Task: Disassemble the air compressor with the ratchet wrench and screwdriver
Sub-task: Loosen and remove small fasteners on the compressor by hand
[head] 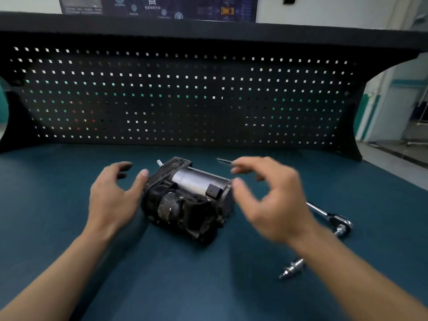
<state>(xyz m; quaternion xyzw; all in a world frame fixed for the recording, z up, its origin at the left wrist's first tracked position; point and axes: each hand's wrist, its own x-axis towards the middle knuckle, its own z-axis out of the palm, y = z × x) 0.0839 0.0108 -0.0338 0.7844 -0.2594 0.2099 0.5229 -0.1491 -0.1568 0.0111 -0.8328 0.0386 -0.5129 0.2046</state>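
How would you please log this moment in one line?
left hand open beside compressor | right hand open at its other end | wrench untouched on table

no word, brand or number can be read anywhere. the one sign is a dark blue poster (157, 6) on the wall at the top of the view. small white captions stand at the poster's left and under its icons, all too blurred to make out. its pictograms can be told: a white car outline (152, 1) at the poster's top middle, a yellow car seen from above (227, 10) towards the poster's right, and round pale emblems (164, 12) along the poster's lower edge. any marks on the air compressor (187, 198), well below the poster, are illegible.
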